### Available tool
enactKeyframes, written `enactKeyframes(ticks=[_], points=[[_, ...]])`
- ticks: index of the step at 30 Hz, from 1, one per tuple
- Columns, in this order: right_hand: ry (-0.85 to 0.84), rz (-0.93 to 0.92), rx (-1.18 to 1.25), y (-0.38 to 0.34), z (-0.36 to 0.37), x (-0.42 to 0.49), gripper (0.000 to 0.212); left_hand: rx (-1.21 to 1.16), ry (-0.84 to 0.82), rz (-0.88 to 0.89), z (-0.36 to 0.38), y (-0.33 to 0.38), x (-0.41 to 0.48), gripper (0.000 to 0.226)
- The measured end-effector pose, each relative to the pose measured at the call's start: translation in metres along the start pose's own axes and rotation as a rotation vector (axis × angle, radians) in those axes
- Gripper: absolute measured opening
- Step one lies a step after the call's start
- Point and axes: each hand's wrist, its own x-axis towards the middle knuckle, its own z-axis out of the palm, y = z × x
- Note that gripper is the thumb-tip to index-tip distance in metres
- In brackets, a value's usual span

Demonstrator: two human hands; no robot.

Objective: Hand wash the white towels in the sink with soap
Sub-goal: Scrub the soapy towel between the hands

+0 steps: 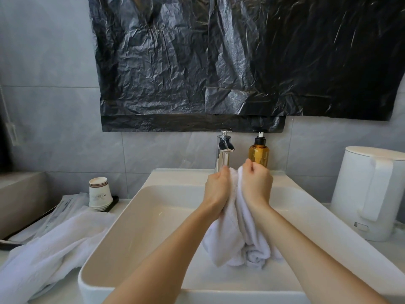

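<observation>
Left hand (217,189) fist curled tight round left fold of white towel (228,240), right hand (256,185) fist curled tight round right fold, both gripping bunched top end. Fists sat just beside each other, knuckles pointing to 12 o'clock, cloth squeezed between them and poking out above the fingers. Fingertips were hidden on the far side, so couldn't tell how far they wrapped. Rest of the towel hung down from the fists toward 6 o'clock, twisted in two lobes, lower end down in the sink (131,216) at about 5 o'clock of the basin; it looked to touch the basin floor, not certain. Both forearms came in from 6 o'clock over the front rim. Chrome faucet (223,151) stood at 12 o'clock of the basin, just behind the left fist. Amber soap bottle (258,154) with black pump stood just beside the faucet at its 3 o'clock, behind the right fist. Second towel (54,244) lay crumpled on the counter at 9 o'clock of the sink, one edge against the basin's outer wall. Stack of paper cups (99,194) stood at 10 o'clock, upside down, on the end of a black tray (13,243) that held clear packets. White lidded container (370,194) stood at 3 o'clock, apart from the sink. Black plastic sheet (219,62) hung on the grey tiled wall (54,106) above the faucet.
</observation>
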Motion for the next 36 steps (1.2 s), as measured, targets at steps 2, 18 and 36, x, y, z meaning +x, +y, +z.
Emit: enactKeyframes(ticks=[2, 18, 36], points=[[-0.035, -0.105, 0.025, 0.0, 0.0, -0.011, 0.048, 0.049, 0.056, 0.027, -0.002, -0.001, 0.005, 0.043], [-0.325, -0.037, 0.203, 0.002, -0.01, -0.002, 0.047, -0.106, -0.041, -0.161, -0.021, 0.008, 0.01, 0.051], [-0.23, 0.211, 0.147, 0.012, -0.024, 0.016, 0.043, 0.08, -0.129, 0.031, -0.033, 0.011, 0.007, 0.067]])
